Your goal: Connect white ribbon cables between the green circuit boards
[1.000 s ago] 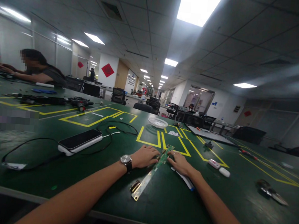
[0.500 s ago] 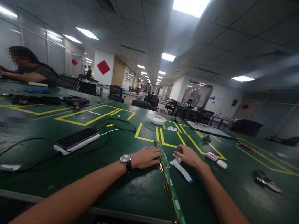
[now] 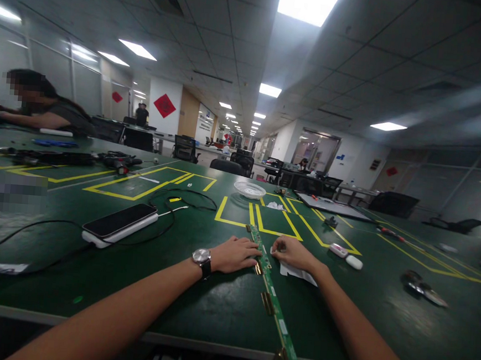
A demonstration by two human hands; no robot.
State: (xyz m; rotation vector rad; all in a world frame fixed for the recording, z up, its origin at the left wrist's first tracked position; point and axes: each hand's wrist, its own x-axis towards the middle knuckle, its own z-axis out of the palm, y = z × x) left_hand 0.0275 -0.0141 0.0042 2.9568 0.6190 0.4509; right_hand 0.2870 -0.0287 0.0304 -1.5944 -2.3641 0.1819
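A long, narrow green circuit board [image 3: 277, 303] with gold-coloured tabs along its left side lies on the green table, running toward the near edge. My left hand [image 3: 234, 254], below a wristwatch, lies flat with its fingertips on the board's left edge near the far end. Just right of the board, my right hand [image 3: 293, 252] is closed in a pinch; what its fingertips hold is too small to make out. A white strip [image 3: 297, 273] lies partly hidden under that hand.
A phone on a white block [image 3: 120, 224] and a looped black cable [image 3: 165, 230] lie at left. Beyond the board stands a white basket [image 3: 249, 190]. Two small cases [image 3: 346, 256] and a shiny metal object [image 3: 423, 287] are at right. A person [image 3: 49, 101] sits far left.
My right hand has moved left, closer to the board, and now covers more of the white strip. My left hand keeps its place on the board. The view has shifted slightly.
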